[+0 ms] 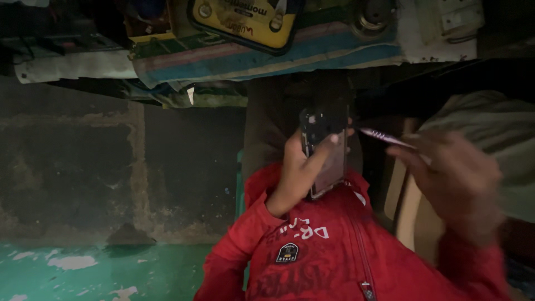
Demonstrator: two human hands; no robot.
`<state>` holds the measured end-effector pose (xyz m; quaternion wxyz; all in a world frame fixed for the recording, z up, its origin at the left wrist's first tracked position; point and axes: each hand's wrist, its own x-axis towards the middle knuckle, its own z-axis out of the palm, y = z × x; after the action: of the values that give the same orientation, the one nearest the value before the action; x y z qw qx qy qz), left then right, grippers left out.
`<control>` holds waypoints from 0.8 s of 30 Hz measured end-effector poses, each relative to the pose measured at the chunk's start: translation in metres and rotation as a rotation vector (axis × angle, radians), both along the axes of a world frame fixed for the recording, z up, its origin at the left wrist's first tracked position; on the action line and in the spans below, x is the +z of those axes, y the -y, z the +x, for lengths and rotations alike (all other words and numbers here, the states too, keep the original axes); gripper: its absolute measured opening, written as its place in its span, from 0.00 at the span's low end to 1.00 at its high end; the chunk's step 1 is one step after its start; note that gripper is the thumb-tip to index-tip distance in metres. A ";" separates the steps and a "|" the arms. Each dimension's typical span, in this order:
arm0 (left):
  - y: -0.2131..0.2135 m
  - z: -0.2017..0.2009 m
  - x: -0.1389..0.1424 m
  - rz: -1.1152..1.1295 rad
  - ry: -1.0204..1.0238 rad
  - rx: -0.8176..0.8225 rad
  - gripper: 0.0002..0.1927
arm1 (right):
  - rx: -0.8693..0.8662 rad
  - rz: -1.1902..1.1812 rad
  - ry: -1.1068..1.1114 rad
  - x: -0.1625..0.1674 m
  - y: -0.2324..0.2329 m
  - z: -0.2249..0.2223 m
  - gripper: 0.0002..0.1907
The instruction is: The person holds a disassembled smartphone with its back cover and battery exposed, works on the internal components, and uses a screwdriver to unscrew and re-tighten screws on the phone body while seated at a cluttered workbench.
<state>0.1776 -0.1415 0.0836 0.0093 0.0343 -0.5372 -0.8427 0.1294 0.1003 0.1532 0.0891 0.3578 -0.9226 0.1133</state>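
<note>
Head view, dim and tilted: left hand [298, 175] wrapped around an opened phone [325, 150], fingers closed along its edge, bare internals turned toward the camera, held up in front of a red jacket [323, 256]. Right hand [454, 181], blurred, pinched shut on a slim metal screwdriver [384, 137], tip just beside the phone's upper right edge. Judged as mid-disassembly, tool lining up on a fastener; calls for a steady phone and a precise tip seat. Cluttered workbench edge [267, 50] above.
</note>
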 end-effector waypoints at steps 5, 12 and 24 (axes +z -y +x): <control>-0.003 0.004 -0.009 -0.176 0.000 0.029 0.13 | 0.295 0.766 0.258 0.011 0.005 -0.018 0.43; -0.005 0.007 -0.003 -0.198 -0.050 0.127 0.14 | 0.487 0.482 -0.107 0.012 0.036 -0.035 0.31; 0.003 -0.007 0.007 -0.497 -0.144 0.260 0.07 | 0.093 -0.288 0.796 -0.002 0.051 -0.059 0.16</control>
<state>0.1709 -0.1444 0.0903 0.1635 0.0397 -0.7162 -0.6774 0.0705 0.0495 0.1509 -0.2303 0.3114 -0.8425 0.3744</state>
